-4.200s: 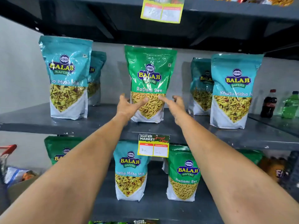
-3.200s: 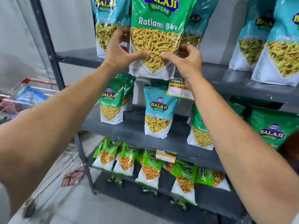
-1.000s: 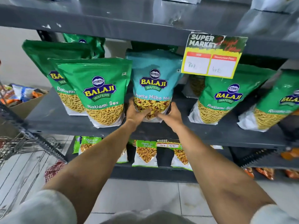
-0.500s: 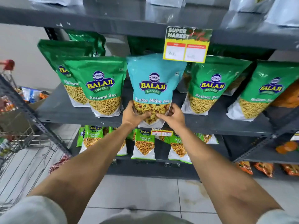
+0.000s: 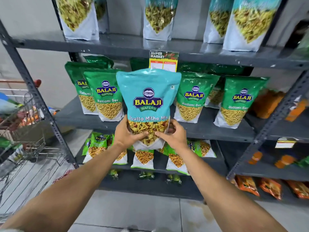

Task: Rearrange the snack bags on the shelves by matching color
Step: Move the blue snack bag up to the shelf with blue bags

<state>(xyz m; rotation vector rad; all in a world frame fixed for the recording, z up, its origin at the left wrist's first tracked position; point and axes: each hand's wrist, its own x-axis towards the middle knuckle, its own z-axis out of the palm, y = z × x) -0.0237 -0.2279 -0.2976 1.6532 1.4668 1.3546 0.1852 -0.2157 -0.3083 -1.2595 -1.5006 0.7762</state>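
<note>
The teal bag (image 5: 148,97) is upright and off the shelf, held in front of the middle shelf (image 5: 217,131) at its centre. The left hand (image 5: 127,134) clamps the lower left edge, thumb across the clear window; the right hand (image 5: 172,134) clamps the lower right edge, thumb likewise on the front. The bag top overlaps the price tag (image 5: 163,61) on the upper shelf (image 5: 117,46) edge. Green bags (image 5: 107,97) stand on the middle shelf on both sides of the held bag. Teal bags (image 5: 158,19) stand on the upper shelf. Small green bags (image 5: 143,158) stand on the shelf below. A trolley (image 5: 25,131) stands to the left.
</note>
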